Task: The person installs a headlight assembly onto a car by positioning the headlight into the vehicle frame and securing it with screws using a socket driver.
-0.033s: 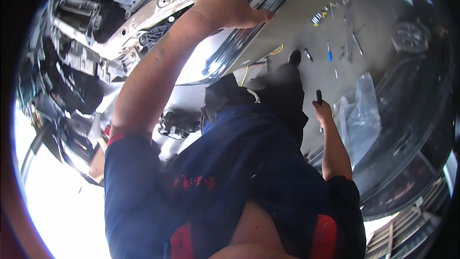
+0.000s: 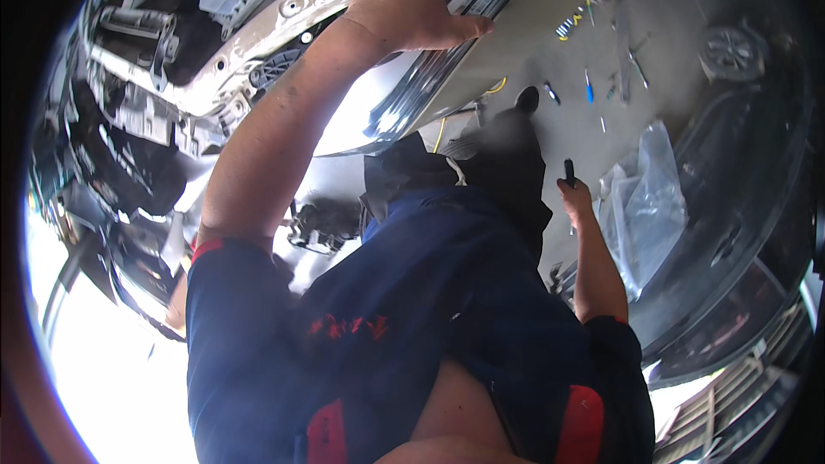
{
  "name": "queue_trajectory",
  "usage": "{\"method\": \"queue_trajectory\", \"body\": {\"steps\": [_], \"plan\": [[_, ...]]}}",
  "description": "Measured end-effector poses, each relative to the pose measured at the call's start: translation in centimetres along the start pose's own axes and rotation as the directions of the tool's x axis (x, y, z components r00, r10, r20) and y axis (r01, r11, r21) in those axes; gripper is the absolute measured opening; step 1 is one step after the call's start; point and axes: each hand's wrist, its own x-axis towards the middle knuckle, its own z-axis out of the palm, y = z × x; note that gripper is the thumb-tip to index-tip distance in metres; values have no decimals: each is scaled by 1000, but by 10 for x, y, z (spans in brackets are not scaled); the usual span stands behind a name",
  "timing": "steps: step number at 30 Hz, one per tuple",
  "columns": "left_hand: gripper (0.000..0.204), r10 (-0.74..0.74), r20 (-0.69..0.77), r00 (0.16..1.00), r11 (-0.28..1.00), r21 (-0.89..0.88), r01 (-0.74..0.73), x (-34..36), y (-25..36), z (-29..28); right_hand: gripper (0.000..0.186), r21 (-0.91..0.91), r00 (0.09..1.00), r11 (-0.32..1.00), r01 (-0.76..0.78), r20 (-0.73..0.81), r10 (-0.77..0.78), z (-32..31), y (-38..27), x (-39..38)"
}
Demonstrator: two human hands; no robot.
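Note:
My left hand (image 2: 406, 10) lies on the front edge of an opened car, over its pale metal crossmember (image 2: 284, 10) and next to the slatted grille (image 2: 481, 2). Its thumb is stretched away from the other fingers, and the fingertips are partly hidden. My right hand (image 2: 577, 199) hangs low at my right side, closed round a screwdriver (image 2: 569, 172). The black handle stands out above the fist, and a thin shaft seems to show below it.
Several hand tools lie on the grey floor, among them a blue-handled screwdriver (image 2: 589, 90) and a row of sockets (image 2: 567, 26). Clear plastic sheeting (image 2: 649, 215) hangs by a dark car (image 2: 730, 232) on the right. My shoe (image 2: 528, 100) stands near a yellow hose (image 2: 497, 85).
My right hand has shifted very slightly left and up with the screwdriver. The floor and the dark car have moved a little in the picture. My left hand stays where it was.

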Motion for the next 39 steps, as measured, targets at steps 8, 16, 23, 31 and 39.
{"method": "queue_trajectory", "body": {"steps": [8, 16, 23, 31, 39], "plan": [[92, 10, -8, 1000, 999, 50, -10, -6, -2, -2, 26, 180, 995, 980, -91, -32, 98, 121, 71, -106], [97, 3, -158, 987, 998, 60, 7, -10, -10, 21, 22, 459, 997, 888, -17, -63, 51, 203, 68, -169], [103, 127, -229, 965, 991, -17, -135, -9, -17, 31, 23, 577, 998, 816, 7, -55, 31, 284, 102, -221], [77, 71, -115, 991, 992, -91, -82, -18, -5, 33, 18, 695, 918, 626, -354, 132, 373, 417, 206, -274], [77, 98, -188, 977, 994, -25, -105, -5, -20, 30, 20, 771, 928, 562, -299, 98, 359, 441, 168, -312]]}}
